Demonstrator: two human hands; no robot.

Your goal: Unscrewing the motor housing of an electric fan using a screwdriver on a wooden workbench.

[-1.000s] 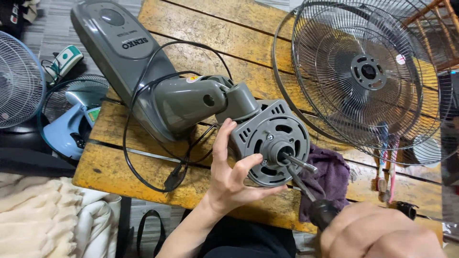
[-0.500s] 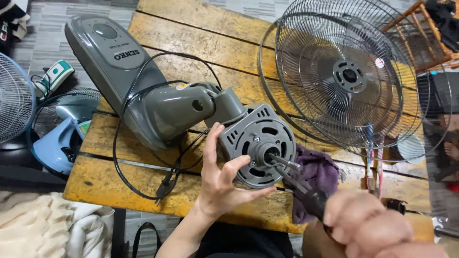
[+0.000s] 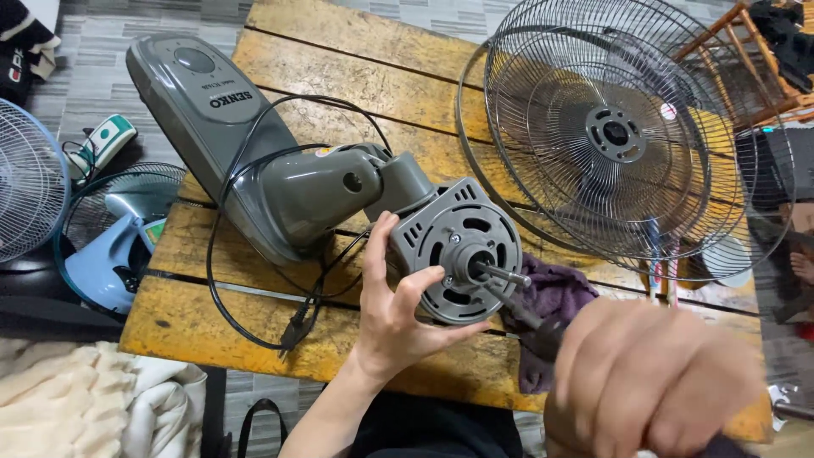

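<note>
A grey fan body (image 3: 254,161) lies on its side on a yellow wooden table (image 3: 356,68), its round motor housing (image 3: 458,250) facing me with a bare metal shaft sticking out. My left hand (image 3: 394,309) grips the housing's lower left edge, thumb on its face. My right hand (image 3: 653,382), blurred and close to the camera, holds a dark-handled tool (image 3: 530,318) whose tip sits at the base of the shaft. The fan's black cord (image 3: 254,280) loops across the table to a plug near the front edge.
A wire fan guard (image 3: 627,136) leans at the table's right. A purple cloth (image 3: 555,297) lies under the tool. On the floor to the left are another fan grille (image 3: 25,178), a light blue fan base (image 3: 106,254) and cream fabric (image 3: 76,399).
My right hand has risen closer to the camera with the tool still at the shaft. My left hand keeps its hold on the motor housing.
</note>
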